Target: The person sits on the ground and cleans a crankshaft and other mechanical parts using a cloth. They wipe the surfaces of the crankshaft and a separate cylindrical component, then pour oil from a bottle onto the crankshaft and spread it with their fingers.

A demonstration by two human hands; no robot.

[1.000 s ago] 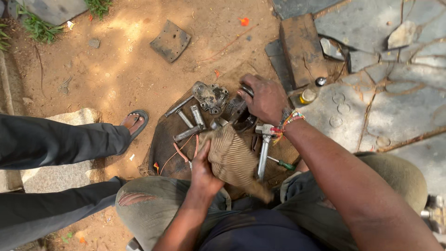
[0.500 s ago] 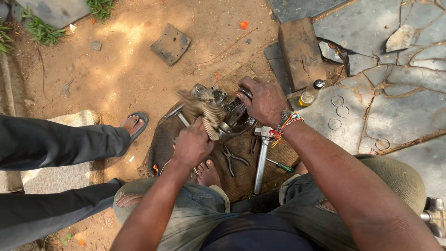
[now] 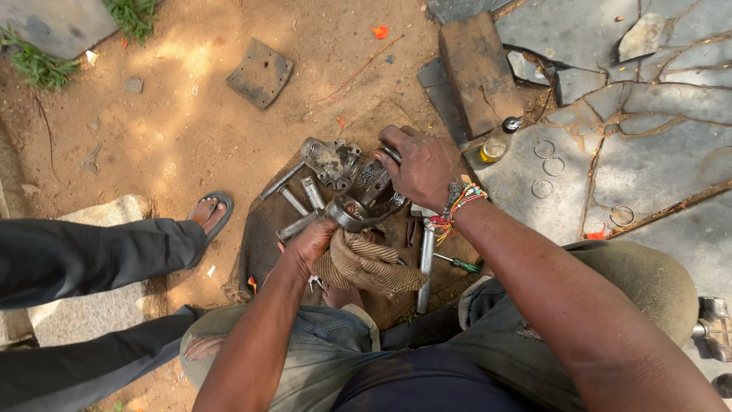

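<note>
Head view: wiping step judged in hand. Metal ring part (image 3: 352, 212) held over brown mat (image 3: 263, 229), gripped by right hand (image 3: 418, 164); striped rag (image 3: 366, 263) clenched in left hand (image 3: 309, 244). Next move: rag pressed firmly around ring.

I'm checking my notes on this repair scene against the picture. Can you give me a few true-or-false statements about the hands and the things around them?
1. The left hand holds a brown cloth against a round metal part. True.
2. The right hand rests empty on the stone paving. False: it grips the dark metal piece over the sacking mat.
3. A small bottle of yellow liquid stands right of the right hand. True.
4. The screwdriver with a green handle is in the left hand. False: it lies on the mat under the right forearm.
5. Another person's sandalled foot is on the dirt at the left. True.
</note>
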